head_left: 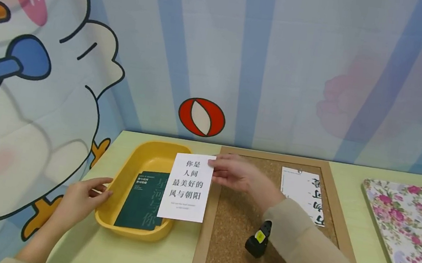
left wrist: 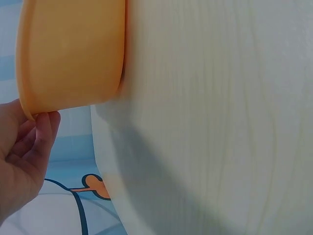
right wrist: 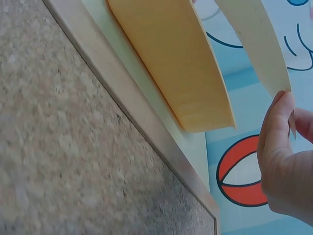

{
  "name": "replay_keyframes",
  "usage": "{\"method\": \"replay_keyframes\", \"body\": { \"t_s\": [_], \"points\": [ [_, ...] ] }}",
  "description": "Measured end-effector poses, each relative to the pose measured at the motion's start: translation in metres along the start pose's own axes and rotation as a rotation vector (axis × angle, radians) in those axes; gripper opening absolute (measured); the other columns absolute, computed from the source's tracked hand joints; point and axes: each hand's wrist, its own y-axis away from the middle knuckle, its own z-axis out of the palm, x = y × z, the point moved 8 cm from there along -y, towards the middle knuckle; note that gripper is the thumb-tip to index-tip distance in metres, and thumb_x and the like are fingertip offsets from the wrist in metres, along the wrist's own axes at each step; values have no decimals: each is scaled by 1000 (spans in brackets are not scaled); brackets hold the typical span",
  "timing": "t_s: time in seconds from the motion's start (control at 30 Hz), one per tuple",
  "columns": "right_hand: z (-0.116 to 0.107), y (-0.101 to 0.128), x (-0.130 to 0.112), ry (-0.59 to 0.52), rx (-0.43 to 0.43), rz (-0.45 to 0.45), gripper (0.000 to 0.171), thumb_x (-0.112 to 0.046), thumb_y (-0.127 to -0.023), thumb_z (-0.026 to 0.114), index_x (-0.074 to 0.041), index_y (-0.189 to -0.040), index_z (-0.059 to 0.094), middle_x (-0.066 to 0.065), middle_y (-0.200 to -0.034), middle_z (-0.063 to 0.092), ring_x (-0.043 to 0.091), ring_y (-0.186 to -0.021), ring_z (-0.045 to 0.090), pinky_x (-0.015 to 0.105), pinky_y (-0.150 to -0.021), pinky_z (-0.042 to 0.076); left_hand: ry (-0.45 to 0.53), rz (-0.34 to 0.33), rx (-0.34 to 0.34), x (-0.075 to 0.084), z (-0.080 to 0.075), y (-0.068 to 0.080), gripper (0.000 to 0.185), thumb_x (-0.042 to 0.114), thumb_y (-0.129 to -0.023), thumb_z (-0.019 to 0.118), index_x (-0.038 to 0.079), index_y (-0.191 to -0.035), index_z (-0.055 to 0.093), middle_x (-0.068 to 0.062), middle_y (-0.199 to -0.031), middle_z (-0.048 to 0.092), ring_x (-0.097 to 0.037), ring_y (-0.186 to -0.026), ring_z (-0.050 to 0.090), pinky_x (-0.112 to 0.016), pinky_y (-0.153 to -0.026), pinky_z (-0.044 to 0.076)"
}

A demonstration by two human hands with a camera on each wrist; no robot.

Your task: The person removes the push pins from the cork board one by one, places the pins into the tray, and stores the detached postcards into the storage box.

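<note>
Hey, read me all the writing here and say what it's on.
"你是 人间 最美好的 风与朝阳": white card; small lines below too tiny.
"星河与你": green card in the yellow tub; smaller lines blurred.
"可": pinned card on the corkboard; the rest unclear.
Yellow label, black wrist camera: unreadable.

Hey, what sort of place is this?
Probably an indoor craft or display corner: a cartoon backdrop behind a pale table, with a yellow tub of cards and a corkboard on it.
</note>
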Motion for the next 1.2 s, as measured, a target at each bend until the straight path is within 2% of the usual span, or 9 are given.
{"method": "replay_keyframes", "body": {
  "t_s": [0.23,0.53,0.93,1.2],
  "points": [
    [9,-5,7,9,23,10,23,-2,-92,55,5,-114,54,9,-79,64,15,-66,58,21,-57,51,10,-15,-2,-1,2,0,35,6,-85,65,-7,-117,60,-13,-87,67,-23,-72,66,-22,-56,51],
    [22,-10,7,-17,29,15,23,-3,-92,55,3,-114,54,10,-82,63,16,-67,58,22,-59,52,6,13,15,1,1,1,35,6,-85,65,-7,-117,60,-13,-86,67,-23,-72,66,-22,-55,50],
    [46,-15,7,-4,12,6,29,-5,-93,55,5,-121,52,11,-83,62,16,-66,57,21,-56,52,-5,12,26,-2,1,2,35,6,-85,66,-7,-116,61,-13,-86,67,-23,-71,66,-21,-55,50],
    [61,-20,11,-10,-3,0,28,-5,-92,56,5,-119,54,11,-86,63,18,-67,58,22,-56,52,-3,17,26,0,-1,2,35,7,-85,66,-7,-116,61,-14,-86,67,-24,-72,66,-22,-56,50]
  ]
}}
